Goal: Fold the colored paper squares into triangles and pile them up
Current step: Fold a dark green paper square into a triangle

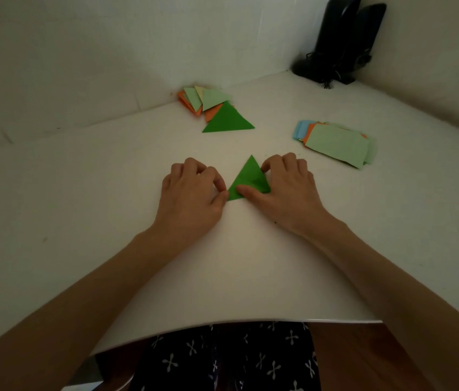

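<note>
Nearest of all, below the near edge of the tabletop [251, 277], dark cloth with a pale cross pattern [222, 359] covers the person's lap. Both forearms reach forward over that edge and close in on a single piece.

The left hand [191, 190] has its fingers curled, with thumb and forefinger meeting on the lower left corner of the green triangle [246, 176], seemingly to pin that corner so the paper cannot slide. The right hand [287, 187] lays its thumb across the lower part of the same triangle while its curled fingertips rest on the right-hand edge. This looks like pressing the crease flat. The two hands are therefore drawn together, both clamped on this one sheet, which lies flat between them with its apex pointing away from the person. The fold looks made and is being sharpened, so it is probably about ready to move on.

Beyond the right hand and out to its right sits the stack of unfolded squares [335, 145] in pale green, orange and blue, within easy reach for the next pick.

Farther off, straight ahead of the gap between the hands, is the pile of folded triangles [208, 101]. A larger dark green one [227, 121] lies on its near side, kept clear of the folding spot.

A black object [341, 38] stands in the far right corner.
</note>
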`<state>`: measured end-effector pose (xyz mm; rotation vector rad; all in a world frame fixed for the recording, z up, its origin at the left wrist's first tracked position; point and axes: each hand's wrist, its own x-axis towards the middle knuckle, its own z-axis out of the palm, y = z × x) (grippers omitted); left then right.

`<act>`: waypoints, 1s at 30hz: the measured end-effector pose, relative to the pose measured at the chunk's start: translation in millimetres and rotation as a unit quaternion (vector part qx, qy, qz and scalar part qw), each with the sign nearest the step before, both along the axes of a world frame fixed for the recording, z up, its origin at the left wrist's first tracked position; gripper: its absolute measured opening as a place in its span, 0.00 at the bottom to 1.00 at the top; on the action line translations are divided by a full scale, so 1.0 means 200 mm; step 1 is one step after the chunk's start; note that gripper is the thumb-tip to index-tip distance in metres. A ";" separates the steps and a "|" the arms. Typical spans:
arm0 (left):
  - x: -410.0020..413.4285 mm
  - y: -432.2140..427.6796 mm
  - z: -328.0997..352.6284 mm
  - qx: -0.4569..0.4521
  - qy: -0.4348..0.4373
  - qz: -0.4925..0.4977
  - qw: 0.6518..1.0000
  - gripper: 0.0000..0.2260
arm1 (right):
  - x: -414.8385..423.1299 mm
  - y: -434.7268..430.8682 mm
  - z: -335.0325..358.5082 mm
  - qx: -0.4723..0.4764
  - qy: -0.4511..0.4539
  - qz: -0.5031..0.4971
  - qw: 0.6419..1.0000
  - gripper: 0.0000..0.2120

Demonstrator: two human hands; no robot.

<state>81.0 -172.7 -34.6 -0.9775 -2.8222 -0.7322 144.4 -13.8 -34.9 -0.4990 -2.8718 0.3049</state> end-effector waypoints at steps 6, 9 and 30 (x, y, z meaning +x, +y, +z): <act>-0.01 -0.01 0.01 -0.010 -0.019 -0.017 1.000 0.09 | 0.05 0.13 0.04 -0.093 -0.037 0.042 0.994 0.21; -0.06 -0.05 0.04 -0.023 -0.069 -0.036 0.997 0.08 | 0.05 0.15 0.05 -0.107 -0.035 0.074 0.991 0.22; -0.09 0.00 -0.04 0.111 -0.004 -0.117 0.987 0.07 | 0.03 0.24 0.01 -0.127 0.062 0.224 0.964 0.31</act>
